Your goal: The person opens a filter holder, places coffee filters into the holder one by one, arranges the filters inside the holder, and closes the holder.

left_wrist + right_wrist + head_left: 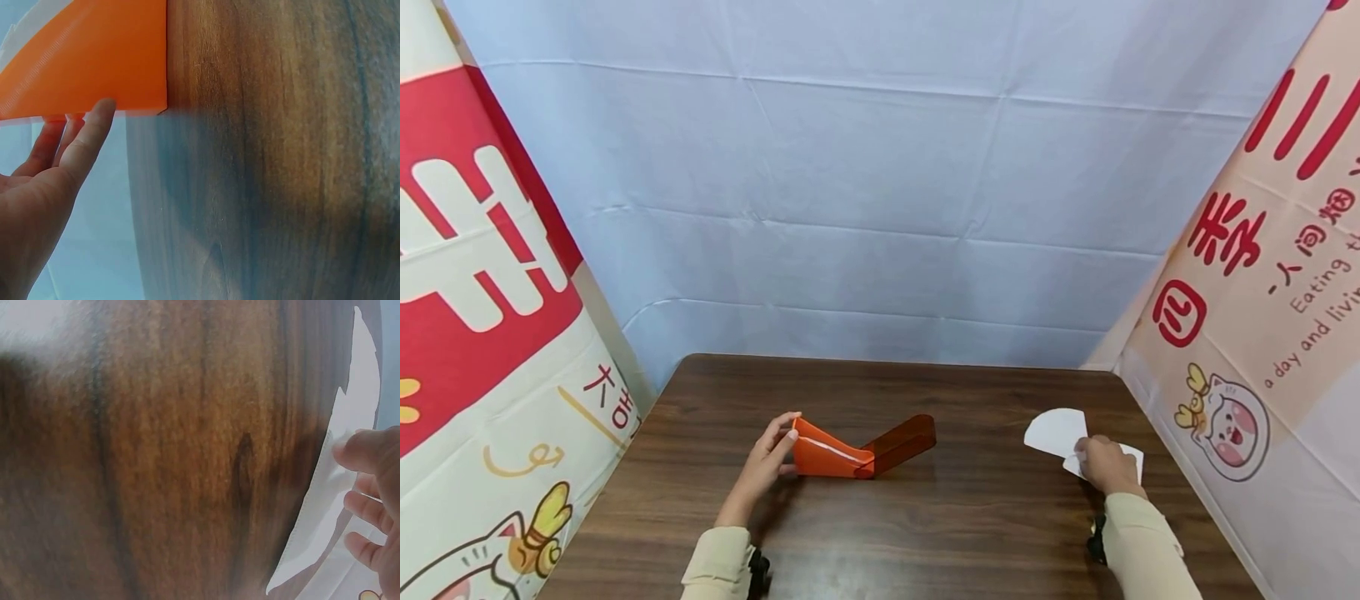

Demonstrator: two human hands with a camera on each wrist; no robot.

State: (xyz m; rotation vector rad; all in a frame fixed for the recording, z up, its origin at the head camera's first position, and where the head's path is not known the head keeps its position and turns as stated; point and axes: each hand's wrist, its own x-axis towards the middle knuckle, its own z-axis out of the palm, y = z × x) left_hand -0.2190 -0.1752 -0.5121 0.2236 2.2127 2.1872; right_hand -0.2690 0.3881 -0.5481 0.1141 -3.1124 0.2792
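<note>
On the left, my left hand (770,456) pinches the wide end of an orange folded sheet piece (827,454) with a glossy top edge. The left wrist view shows the thumb against the orange face (119,62) and the other fingers partly hidden behind it. From its narrow end a see-through brown strip with a rounded end (906,440) slants up to the right. At the right side, my right hand (1107,463) holds a white paper-like piece (1058,433) with a curved edge. Thumb and fingers take it from opposite sides in the right wrist view, where the white piece (312,519) looks long and tilted.
Both hands work over a dark wood-grain table (955,533). A pale blue cloth (865,167) hangs behind it. Printed cloths stand at the left (482,275) and right (1262,333), close to the table's sides.
</note>
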